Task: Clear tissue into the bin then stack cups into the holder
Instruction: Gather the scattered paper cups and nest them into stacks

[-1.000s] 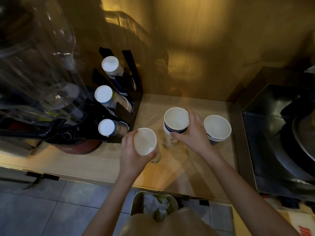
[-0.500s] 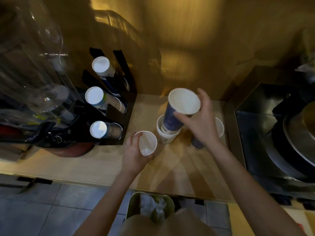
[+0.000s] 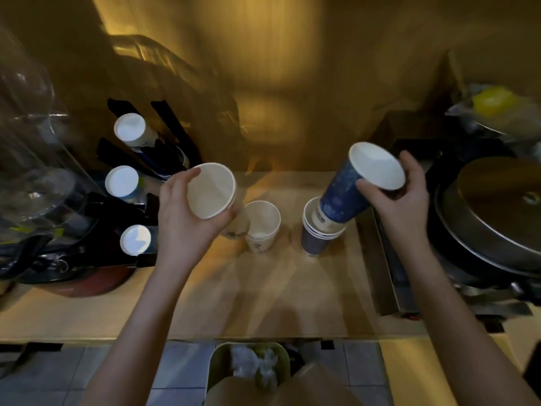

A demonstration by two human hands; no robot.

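We hold a white cup (image 3: pixel 211 190) in our left hand (image 3: pixel 187 221), fingers clamped round it, above the counter (image 3: pixel 263 297) beside the black holder (image 3: pixel 152 159). Our right hand (image 3: pixel 401 197) grips a blue cup (image 3: pixel 348 191), tilted into the blue stack (image 3: pixel 317 235). Tissue (image 3: pixel 251 361) lies in the bin (image 3: pixel 215 367) below the counter's front edge.

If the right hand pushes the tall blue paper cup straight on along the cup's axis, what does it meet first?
Most likely the stack of blue paper cups on the wooden counter: the right hand tilts the tall blue cup base-first into its top rim. Contact depth is unclear.
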